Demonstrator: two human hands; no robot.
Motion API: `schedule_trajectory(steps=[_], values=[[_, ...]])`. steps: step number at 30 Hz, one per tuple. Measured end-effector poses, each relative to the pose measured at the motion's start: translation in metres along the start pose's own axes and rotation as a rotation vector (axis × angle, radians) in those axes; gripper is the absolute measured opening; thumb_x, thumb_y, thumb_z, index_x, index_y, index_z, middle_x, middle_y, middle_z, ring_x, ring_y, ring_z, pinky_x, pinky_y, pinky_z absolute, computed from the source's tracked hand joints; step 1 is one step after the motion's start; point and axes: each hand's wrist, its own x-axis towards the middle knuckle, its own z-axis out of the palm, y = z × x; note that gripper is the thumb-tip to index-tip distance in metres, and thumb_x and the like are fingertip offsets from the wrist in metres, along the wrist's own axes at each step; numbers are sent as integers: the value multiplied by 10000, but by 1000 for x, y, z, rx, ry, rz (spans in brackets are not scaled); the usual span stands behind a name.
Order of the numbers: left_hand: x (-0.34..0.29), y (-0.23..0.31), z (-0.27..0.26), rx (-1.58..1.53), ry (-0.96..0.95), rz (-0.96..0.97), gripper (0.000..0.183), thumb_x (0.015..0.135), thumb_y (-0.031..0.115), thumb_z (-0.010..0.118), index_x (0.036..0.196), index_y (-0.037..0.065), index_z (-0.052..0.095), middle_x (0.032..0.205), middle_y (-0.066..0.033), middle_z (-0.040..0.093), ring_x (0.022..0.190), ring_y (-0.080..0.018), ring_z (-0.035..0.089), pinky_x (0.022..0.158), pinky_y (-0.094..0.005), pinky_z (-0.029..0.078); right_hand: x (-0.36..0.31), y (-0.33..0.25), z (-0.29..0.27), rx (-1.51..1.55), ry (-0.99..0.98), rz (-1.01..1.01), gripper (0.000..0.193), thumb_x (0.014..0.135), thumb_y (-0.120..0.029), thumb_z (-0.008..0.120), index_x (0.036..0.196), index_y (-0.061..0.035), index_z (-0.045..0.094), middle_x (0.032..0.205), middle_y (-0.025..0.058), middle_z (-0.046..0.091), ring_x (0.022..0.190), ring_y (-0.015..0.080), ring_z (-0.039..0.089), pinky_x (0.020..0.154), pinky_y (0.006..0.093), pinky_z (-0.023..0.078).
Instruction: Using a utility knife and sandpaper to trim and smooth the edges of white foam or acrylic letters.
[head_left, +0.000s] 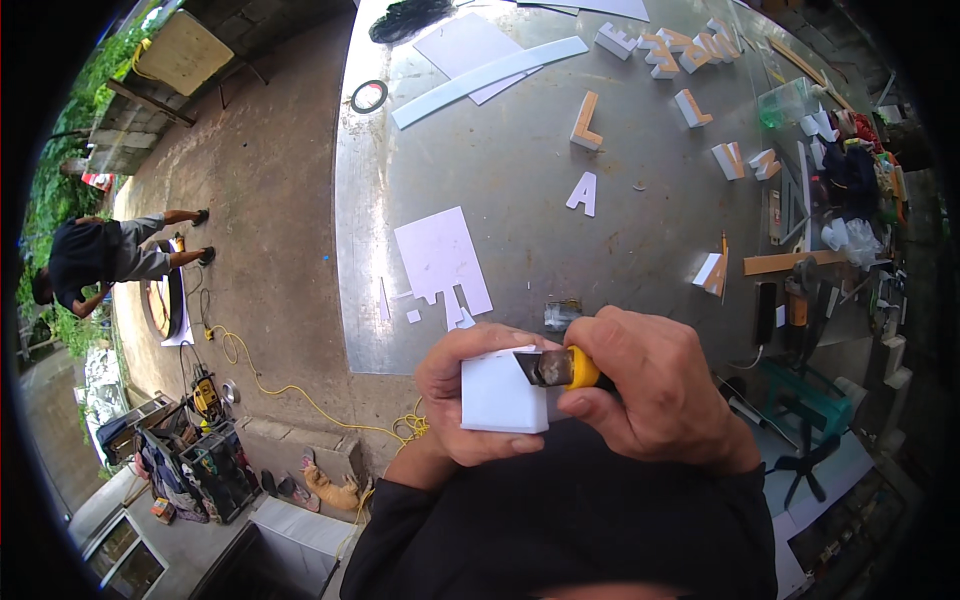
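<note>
My left hand [450, 365] grips a white block-like piece [502, 395] close to my body, thumb along its top and fingers under it. In my right hand [650, 385] is a yellow-handled utility knife [582, 368]. Its dark blade lies against the upper right corner of the white piece. Just beyond my hands, a small clear item with dark edges [562, 314] lies on the metal table [480, 190]. Left of it is a white sheet with shapes cut out [440, 255]. A flat white letter [582, 194] lies farther off.
Raised letters with tan faces [690, 50] stand at the far right of the table. Tools, a clear bottle [785, 103] and plastic crowd the right side. A roll of black tape [369, 97] sits far left. On the floor are a yellow cord [290, 400] and another person [110, 250].
</note>
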Motion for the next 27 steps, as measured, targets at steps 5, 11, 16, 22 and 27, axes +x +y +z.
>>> schedule_trajectory(steps=[5, 11, 16, 22, 27], values=[[1, 2, 0, 24, -25, 16, 726, 654, 187, 897, 1235, -21, 514, 1127, -218, 638, 1085, -301, 639, 922, -408, 520, 0, -3, -4, 0, -69, 21, 439, 929, -442, 593, 987, -8, 561, 715, 122, 527, 597, 318, 570, 552, 400, 452], [1, 1, -3, 37, -36, 38, 733, 646, 180, 896, 1238, -21, 513, 1123, -225, 636, 1072, -311, 645, 919, -413, 522, 1, -2, -6, -13, -83, 26, 439, 929, -443, 590, 978, -7, 568, 709, 120, 525, 591, 316, 567, 547, 397, 449], [-2, 3, -5, 90, -31, 27, 732, 641, 183, 894, 1235, -19, 517, 1118, -223, 637, 1070, -318, 645, 916, -419, 520, 1, -1, -5, -15, -75, 27, 391, 920, -422, 608, 954, -35, 563, 705, 105, 526, 589, 302, 575, 535, 393, 454], [4, 9, -3, 14, -144, 48, 759, 627, 206, 897, 1243, -12, 512, 1103, -210, 639, 1062, -312, 647, 897, -423, 529, -3, 28, 4, -61, 30, 220, 337, 920, -386, 622, 931, -56, 553, 731, 111, 567, 616, 315, 603, 536, 405, 461], [4, 5, -2, -1, -19, 26, 704, 628, 184, 894, 1209, -12, 548, 1067, -205, 650, 1037, -310, 659, 884, -428, 538, -5, 7, -7, 72, 72, 207, 357, 931, -394, 611, 940, -41, 562, 744, 125, 576, 614, 324, 601, 536, 414, 454]])
